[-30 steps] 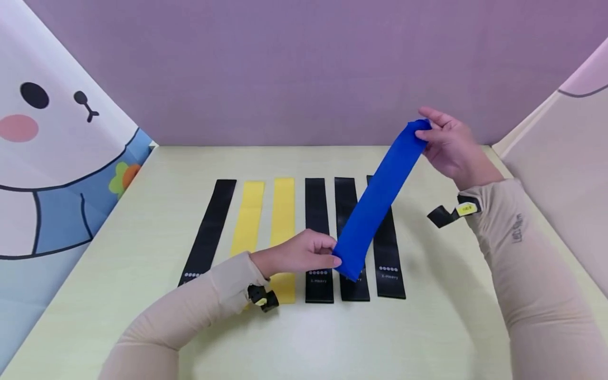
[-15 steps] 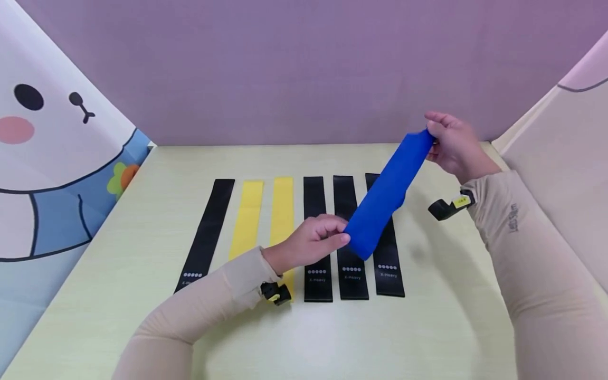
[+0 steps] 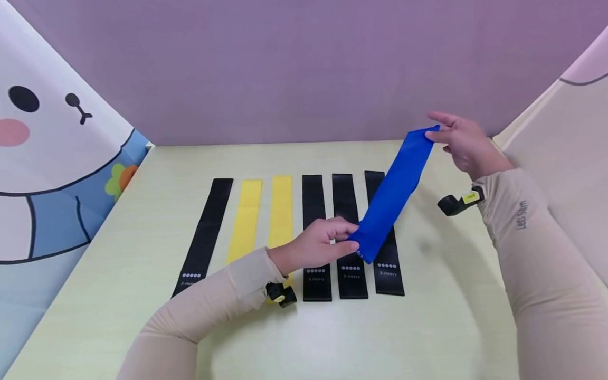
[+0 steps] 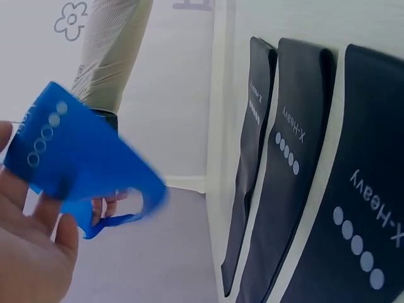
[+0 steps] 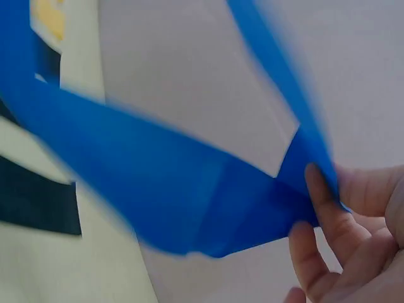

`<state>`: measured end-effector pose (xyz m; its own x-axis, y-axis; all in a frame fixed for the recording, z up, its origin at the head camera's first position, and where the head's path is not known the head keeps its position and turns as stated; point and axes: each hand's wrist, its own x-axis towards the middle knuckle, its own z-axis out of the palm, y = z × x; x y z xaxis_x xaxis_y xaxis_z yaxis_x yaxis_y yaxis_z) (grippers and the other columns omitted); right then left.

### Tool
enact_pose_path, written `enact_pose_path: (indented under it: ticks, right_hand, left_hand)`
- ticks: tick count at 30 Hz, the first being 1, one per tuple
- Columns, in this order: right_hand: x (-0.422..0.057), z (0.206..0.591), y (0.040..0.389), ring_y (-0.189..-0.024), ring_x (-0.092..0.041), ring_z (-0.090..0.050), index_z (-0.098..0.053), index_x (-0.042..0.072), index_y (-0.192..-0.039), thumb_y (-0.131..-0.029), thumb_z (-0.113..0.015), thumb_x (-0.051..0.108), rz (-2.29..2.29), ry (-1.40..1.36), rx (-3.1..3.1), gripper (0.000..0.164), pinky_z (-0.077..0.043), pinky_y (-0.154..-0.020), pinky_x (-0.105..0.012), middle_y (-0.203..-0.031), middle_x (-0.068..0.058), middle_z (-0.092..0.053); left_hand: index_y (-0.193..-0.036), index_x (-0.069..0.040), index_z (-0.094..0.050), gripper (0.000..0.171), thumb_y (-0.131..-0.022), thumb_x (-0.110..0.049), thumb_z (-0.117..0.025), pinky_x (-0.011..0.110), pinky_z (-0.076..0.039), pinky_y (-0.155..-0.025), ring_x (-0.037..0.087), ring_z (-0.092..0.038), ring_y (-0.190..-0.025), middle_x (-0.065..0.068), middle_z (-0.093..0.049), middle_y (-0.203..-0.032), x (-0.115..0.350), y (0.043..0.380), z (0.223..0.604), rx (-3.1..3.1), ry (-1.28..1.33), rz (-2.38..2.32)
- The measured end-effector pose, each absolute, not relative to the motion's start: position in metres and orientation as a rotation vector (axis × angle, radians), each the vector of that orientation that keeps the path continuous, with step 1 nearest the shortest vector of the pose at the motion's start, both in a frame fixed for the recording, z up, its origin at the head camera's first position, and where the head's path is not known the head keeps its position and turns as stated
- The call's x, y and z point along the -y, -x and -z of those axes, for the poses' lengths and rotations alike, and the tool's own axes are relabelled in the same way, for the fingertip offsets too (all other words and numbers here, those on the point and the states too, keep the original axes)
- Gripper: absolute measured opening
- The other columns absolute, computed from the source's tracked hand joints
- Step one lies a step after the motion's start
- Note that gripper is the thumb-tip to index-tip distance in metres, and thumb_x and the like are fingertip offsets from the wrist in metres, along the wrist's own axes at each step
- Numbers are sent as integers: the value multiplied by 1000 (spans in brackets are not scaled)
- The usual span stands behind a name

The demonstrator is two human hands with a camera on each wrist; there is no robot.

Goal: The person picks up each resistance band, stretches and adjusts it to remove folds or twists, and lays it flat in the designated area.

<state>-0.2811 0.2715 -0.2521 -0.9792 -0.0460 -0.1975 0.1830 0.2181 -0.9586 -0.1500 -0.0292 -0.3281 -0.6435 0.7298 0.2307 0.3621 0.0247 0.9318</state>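
Note:
A blue resistance band (image 3: pixel 394 192) hangs slantwise above the table between both hands. My left hand (image 3: pixel 318 243) pinches its lower end between thumb and fingers; in the left wrist view a row of pale circles shows on the blue band (image 4: pixel 69 151). At the upper end, my right hand (image 3: pixel 467 145) pinches the band with thumb and fingers. The right wrist view shows the band (image 5: pixel 158 177) as an open loop. Beneath it lie black bands marked X-Heavy, one (image 3: pixel 388 269) partly covered by the blue band and another (image 3: pixel 350 277) partly behind my left hand.
On the pale table (image 3: pixel 351 338), a third black band (image 3: pixel 316 287), two yellow bands (image 3: pixel 282 206) (image 3: pixel 247 211) and a far-left black band (image 3: pixel 204 232) lie in a row. A purple panel (image 3: pixel 285 68) stands behind, with printed cloth (image 3: pixel 57 142) at the left.
My left hand has moved right and slightly up with the lower end of the blue band. My right hand has shifted a little right, still pinching the upper end.

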Motion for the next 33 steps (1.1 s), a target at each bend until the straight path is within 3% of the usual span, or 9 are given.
enact_pose_path:
  ticks: [3, 6, 9, 12, 15, 19, 22, 27, 33]
  right_hand:
    - [-274, 256, 280, -143, -17, -16, -34, 21, -150, -96, -56, 24, 1789, -199, -2425, 58, -7, -116, -42, -152, -2, -29]
    - [-275, 259, 280, -127, -12, -41, -42, 20, -146, -94, -59, 23, 1769, -231, -2512, 55, -23, -112, -34, -129, 0, -52]
    - [-276, 260, 280, -92, -3, -57, -44, 19, -145, -93, -61, 19, 1814, -214, -2512, 55, -46, -89, -21, -105, 7, -55]
    - [-277, 260, 280, -74, -3, -62, -42, 21, -146, -92, -62, 12, 1942, -217, -2406, 58, -51, -64, -16, -104, 2, -53]
    - [-277, 263, 279, -71, -6, -61, -40, 23, -147, -90, -64, 6, 2047, -223, -2312, 65, -51, -58, -18, -100, -2, -48]
    - [-282, 268, 278, -71, -9, -61, -39, 21, -148, -88, -66, 3, 2046, -208, -2287, 69, -51, -59, -20, -91, -1, -46]
    - [-288, 276, 278, -71, -5, -63, -47, 19, -141, -90, -63, 3, 1958, -187, -2324, 56, -53, -61, -21, -87, 3, -51]
    - [-299, 299, 275, -70, -4, -67, -62, 30, -99, -94, -56, 2, 1801, -123, -2280, 29, -55, -64, -25, -77, 12, -66]
    - [-298, 320, 269, -74, -5, -67, -55, 11, -121, -96, -57, 12, 1490, -81, -2366, 25, -55, -74, -31, -77, 14, -68]
  left_hand:
    - [-130, 18, -43, 40, -92, 9, -54, 30, -48, -92, 32, -62, -109, 31, -56, -124, 28, 150, 328, -1945, -1120, -1643]
    - [-136, 16, -37, 46, -94, 8, -52, 31, -48, -92, 34, -59, -113, 32, -52, -129, 25, 150, 328, -1898, -1063, -1647]
    - [-137, 13, -38, 44, -96, 5, -51, 32, -50, -88, 34, -61, -110, 30, -54, -127, 22, 150, 329, -1879, -925, -1665]
    - [-136, 10, -43, 41, -97, 1, -51, 32, -51, -87, 30, -64, -106, 26, -59, -123, 18, 150, 331, -1884, -739, -1704]
    - [-133, 7, -48, 37, -97, -2, -53, 31, -51, -87, 27, -66, -102, 23, -64, -117, 14, 150, 334, -1901, -597, -1753]
    - [-132, 6, -50, 37, -96, -2, -55, 31, -51, -87, 26, -66, -100, 21, -65, -115, 12, 152, 336, -1917, -538, -1780]
    - [-132, 5, -50, 37, -96, 0, -53, 32, -52, -86, 27, -65, -103, 21, -62, -121, 14, 155, 333, -1964, -535, -1796]
    - [-133, 6, -49, 38, -95, 4, -49, 33, -52, -86, 29, -62, -104, 22, -59, -124, 26, 172, 317, -2061, -549, -1868]
    - [-144, 1, -36, 55, -90, 10, -43, 30, -52, -83, 20, -62, -87, 22, -60, -102, 49, 189, 287, -2001, -701, -1902]
